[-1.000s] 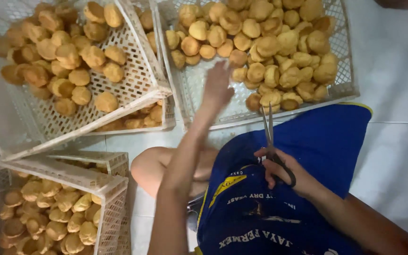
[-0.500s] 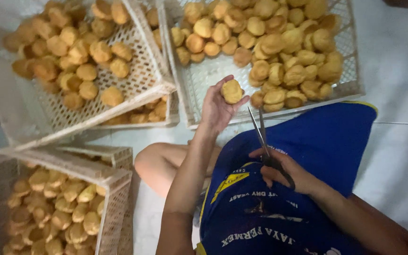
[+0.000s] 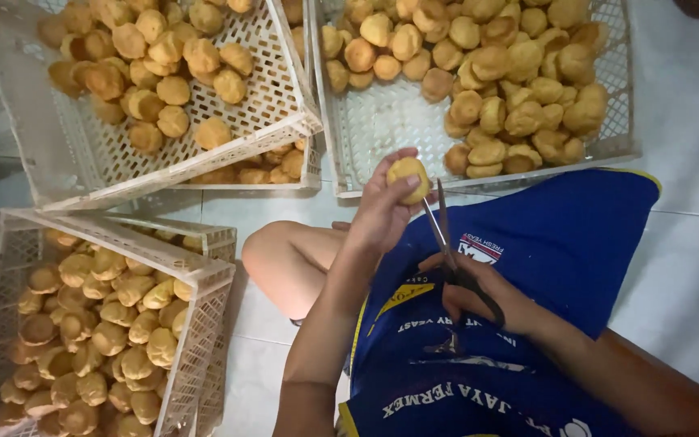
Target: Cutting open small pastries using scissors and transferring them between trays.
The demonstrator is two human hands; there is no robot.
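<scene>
Above the blue apron, a small round golden pastry puff is held in the left hand, closed around it. Black-handled steel scissors, gripped by the right hand, point up at it, blades narrowly parted just beside the puff.

This looks like a small, informal bakery or home food-production space rather than an ordinary kitchen. The work happens on a white tiled floor, not at a counter. Large white perforated plastic crates stand around: one far right, one tilted at far left over another, and a stacked one near left. All hold dozens of golden round baked puffs, a batch quantity. The person sits on the floor wearing a blue printed apron, with a bare knee showing.
</scene>
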